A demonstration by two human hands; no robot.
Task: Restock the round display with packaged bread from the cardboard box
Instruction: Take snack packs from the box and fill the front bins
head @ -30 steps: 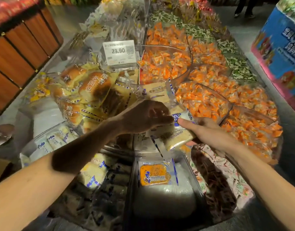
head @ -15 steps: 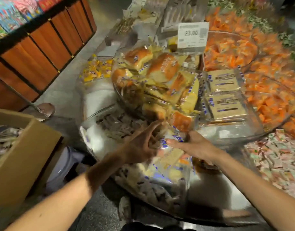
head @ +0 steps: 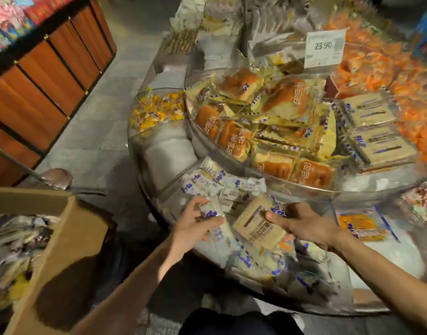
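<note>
At the front of the lower tier of the round clear-plastic display (head: 263, 182), both hands are over a wedge-shaped compartment heaped with white-and-blue wrapped bread packets (head: 234, 187). The left hand (head: 192, 228) grips a white packet of bread with blue print (head: 216, 220). Its fingers (head: 195, 204) are curled over the far edge and the thumb is pressed on the near face. The right hand (head: 309, 223) holds a tan square packet of bread (head: 256, 226), tilted, with the thumb on top at its right edge and the remaining fingers clamped beneath. The two packets lie just beside each other, above the heap; whether either rests on it cannot be told. The raised upper tier carries glossy brown buns in yellow-trimmed wrappers (head: 234, 141), with flat beige sandwich packets (head: 376, 143) to their right. A white price card reading 23.90 (head: 325, 48) stands behind them. Orange wrapped sweets (head: 415, 117) fill the bins at far right, and small yellow wrapped sweets (head: 157, 112) fill a lower compartment at left. A single orange packet (head: 360, 224) lies in the compartment to the right of the hands. The open brown cardboard box (head: 62, 240) stands at lower left, apart from the display, its contents blurred. A wood-panelled fixture (head: 38, 81) borders the grey tiled floor (head: 103, 97).
</note>
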